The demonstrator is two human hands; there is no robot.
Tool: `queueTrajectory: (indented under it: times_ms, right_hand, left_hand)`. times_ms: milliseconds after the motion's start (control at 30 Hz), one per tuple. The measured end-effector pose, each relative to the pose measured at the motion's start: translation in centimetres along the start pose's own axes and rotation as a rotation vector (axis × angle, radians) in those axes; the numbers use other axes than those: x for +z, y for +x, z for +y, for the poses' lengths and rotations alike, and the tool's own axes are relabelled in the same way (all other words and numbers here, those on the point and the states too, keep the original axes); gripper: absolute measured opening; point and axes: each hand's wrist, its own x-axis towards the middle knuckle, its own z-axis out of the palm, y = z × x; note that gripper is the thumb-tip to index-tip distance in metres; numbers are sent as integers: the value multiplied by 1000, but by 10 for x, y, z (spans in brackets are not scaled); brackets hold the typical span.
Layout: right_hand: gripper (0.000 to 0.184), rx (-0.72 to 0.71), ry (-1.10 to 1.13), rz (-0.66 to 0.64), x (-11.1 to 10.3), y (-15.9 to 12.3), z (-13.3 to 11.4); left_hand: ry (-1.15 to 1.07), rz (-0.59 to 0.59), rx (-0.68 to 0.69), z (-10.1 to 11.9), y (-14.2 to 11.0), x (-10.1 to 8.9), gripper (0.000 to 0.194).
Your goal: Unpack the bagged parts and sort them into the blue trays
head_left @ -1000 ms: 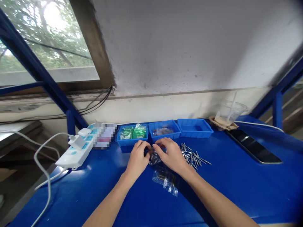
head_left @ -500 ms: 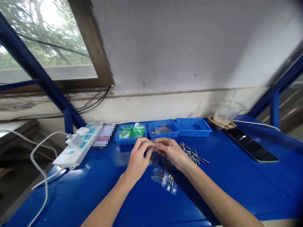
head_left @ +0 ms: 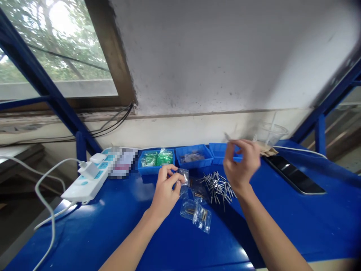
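My left hand (head_left: 166, 188) pinches a small clear plastic bag (head_left: 184, 176) above the blue tabletop (head_left: 282, 218). My right hand (head_left: 242, 163) is raised over a pile of metal pins (head_left: 218, 185), its thumb and fingers pinched on one thin metal pin (head_left: 227, 136) that sticks up to the left. More small clear bags (head_left: 196, 214) with brown parts lie just below my left hand.
Three blue trays line the wall: one with green packets (head_left: 156, 159), a middle one (head_left: 193, 157), a right one (head_left: 218, 149). A white power strip (head_left: 88, 178) sits left, a plastic cup (head_left: 269, 134) and dark phone (head_left: 295, 174) right.
My hands were together on the clear bag. My right hand has lifted away up and right with a pin; my left hand keeps the bag.
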Motion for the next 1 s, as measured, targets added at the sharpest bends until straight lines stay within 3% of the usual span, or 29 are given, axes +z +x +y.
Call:
queueTrajectory:
  times_ms: [67, 133, 267, 367, 533, 633, 733, 1000]
  right_hand:
    - [20, -66, -39, -199, 7, -10, -5]
    - [30, -8, 32, -415, 14, -28, -18]
    - [34, 396, 376, -807, 19, -61, -51]
    - [36, 623, 574, -924, 17, -69, -64]
    - [21, 698, 739, -1069, 18, -69, -62]
    - [20, 860, 867, -1073, 19, -67, -62]
    - [29, 945, 900, -985, 19, -62, -61]
    - [25, 778, 734, -698, 19, -48, -50]
  left_hand:
    - [5, 8, -13, 2, -1, -1, 23]
    - [-12, 23, -41, 3, 0, -4, 26]
    - [-89, 87, -169, 0, 7, -16, 26]
    - [-143, 121, -161, -1, 10, -22, 28]
    - [-167, -73, -39, 0, 6, -17, 29]
    - [-144, -136, -5, -1, 4, -13, 28]
    - [-133, -166, 32, -2, 5, -12, 29]
    - [-6, -122, -38, -1, 3, -5, 36]
